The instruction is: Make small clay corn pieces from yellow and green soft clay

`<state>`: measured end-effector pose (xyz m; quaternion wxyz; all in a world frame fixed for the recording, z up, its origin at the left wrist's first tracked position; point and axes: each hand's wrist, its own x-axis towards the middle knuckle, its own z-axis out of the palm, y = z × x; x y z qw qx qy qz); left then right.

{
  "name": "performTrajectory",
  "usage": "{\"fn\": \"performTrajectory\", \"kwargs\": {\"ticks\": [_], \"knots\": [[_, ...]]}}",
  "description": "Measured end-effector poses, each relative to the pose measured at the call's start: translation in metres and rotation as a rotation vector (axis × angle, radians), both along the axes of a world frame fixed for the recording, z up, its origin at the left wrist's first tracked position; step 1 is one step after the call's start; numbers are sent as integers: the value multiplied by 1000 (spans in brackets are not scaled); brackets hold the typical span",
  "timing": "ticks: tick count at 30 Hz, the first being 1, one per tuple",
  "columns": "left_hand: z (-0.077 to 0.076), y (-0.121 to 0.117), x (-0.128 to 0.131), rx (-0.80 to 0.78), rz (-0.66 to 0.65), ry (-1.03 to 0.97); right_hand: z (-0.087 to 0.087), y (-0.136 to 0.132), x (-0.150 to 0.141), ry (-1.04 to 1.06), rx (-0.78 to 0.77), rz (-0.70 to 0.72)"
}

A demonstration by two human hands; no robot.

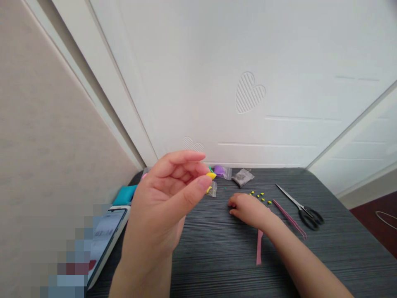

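My left hand [164, 203] is raised above the dark striped table [217, 256], thumb and fingertips pinched on a small yellow clay piece [211, 175]. My right hand [248, 210] rests low on the table with its fingers curled down against the surface; I cannot make out what is under them. Several tiny yellow clay bits [260, 198] lie just behind the right hand. A pink tool [259, 247] pokes out from under my right wrist.
Small plastic bags hold purple clay [221, 171], grey clay [242, 177] and yellow clay [211, 189] near the wall. Black-handled scissors [302, 208] and a pink strip [289, 218] lie to the right. A phone [107, 236] and a teal item [125, 194] are at left.
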<state>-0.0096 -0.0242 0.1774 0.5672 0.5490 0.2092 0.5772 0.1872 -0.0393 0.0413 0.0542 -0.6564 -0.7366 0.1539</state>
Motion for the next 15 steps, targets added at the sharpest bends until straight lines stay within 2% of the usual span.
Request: {"fn": "performTrajectory", "kwargs": {"ticks": [6,11,13,15], "knots": [[3,-9,-2,25,-23,-16,-12,-11,-6,25,67,-21],[9,-21,2,8,-34,-42,-11,-26,-4,113,147,-67],[7,-23,4,-17,-60,-24,-8,-33,-1,171,178,-85],[-2,-21,7,-69,-111,16,-6,-40,2,234,203,-100]]}}
